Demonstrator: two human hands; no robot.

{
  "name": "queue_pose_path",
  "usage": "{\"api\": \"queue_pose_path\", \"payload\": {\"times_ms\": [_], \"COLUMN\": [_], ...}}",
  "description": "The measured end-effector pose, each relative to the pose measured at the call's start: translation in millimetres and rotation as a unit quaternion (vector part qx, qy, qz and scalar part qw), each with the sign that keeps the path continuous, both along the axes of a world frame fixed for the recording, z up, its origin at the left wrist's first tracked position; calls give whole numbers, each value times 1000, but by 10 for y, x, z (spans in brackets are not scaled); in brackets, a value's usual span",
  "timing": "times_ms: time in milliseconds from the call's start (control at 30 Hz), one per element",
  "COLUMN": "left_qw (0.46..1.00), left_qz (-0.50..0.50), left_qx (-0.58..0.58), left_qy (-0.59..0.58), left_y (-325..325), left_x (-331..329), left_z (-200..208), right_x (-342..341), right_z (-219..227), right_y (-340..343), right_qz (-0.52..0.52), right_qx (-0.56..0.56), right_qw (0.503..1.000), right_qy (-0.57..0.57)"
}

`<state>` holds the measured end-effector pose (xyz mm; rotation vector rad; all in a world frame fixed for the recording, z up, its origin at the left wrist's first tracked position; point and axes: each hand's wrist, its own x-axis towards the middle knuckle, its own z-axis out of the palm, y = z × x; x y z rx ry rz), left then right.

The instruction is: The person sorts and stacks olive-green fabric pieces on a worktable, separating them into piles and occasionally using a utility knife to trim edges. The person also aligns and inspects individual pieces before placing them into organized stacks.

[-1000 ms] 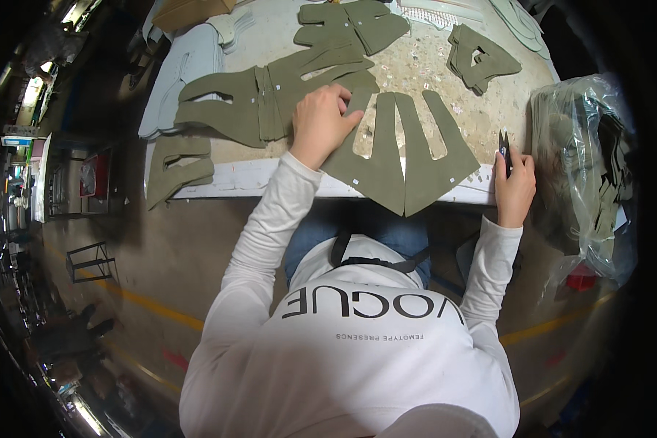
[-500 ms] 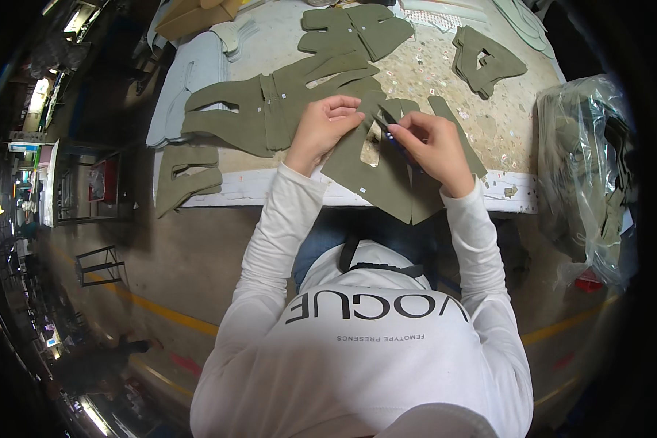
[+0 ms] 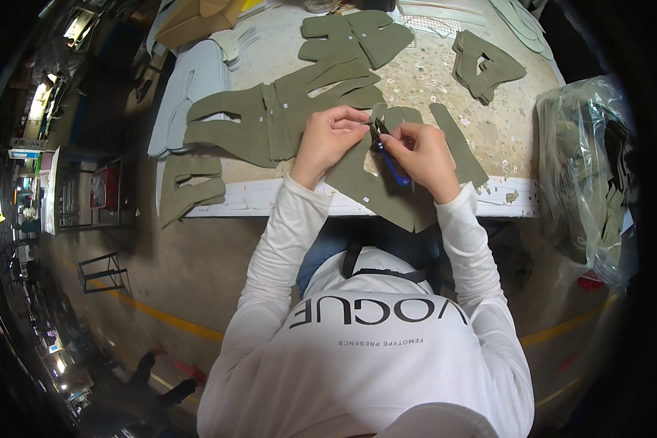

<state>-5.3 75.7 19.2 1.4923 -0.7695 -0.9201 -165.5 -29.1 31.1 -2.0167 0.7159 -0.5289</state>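
My right hand (image 3: 425,153) is closed on a small pair of blue-handled snips (image 3: 396,168), whose dark blades point away from me toward my left fingertips. My left hand (image 3: 327,143) pinches the far tip of an olive cut fabric piece (image 3: 394,204), right beside the blades. This piece lies at the table's near edge, with a long opening partly hidden by my hands. Whether the blades are closed on the fabric is too small to tell. To the left of my left hand lie wide overlapping olive pieces (image 3: 233,124) with small white stickers.
Further olive stacks lie at the back (image 3: 358,36), back right (image 3: 485,66) and near left (image 3: 190,186). Pale grey pieces (image 3: 190,95) are piled at left, by a cardboard box (image 3: 197,22). A clear plastic bag (image 3: 584,168) of olive pieces stands right of the table (image 3: 431,73).
My right hand has shifted slightly left, bringing the snips to my left fingertips. The snips have turned, so their blue handle now shows below my right hand. My left hand keeps its pinch.
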Motion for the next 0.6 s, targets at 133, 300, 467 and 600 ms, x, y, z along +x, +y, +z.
{"api": "queue_pose_path", "payload": {"times_ms": [133, 300, 467, 600], "left_qw": [1000, 999, 999, 992], "left_qz": [11, 29, 24, 13], "left_qx": [-8, 20, 34, -11], "left_qy": [9, -27, -20, 123], "left_y": [-9, -13, -25, -32], "left_x": [-31, -15, -9, -1], "left_z": [-27, -48, -40, -35], "right_x": [-30, -610, -1143, -1085], "right_z": [32, 211, 279, 159], "right_y": [14, -333, -750, -693], "right_qz": [13, -70, -205, -113], "right_qx": [28, 51, -104, 91], "right_qw": [999, 996, 964, 989], "right_qy": [33, -5, 131, 13]}}
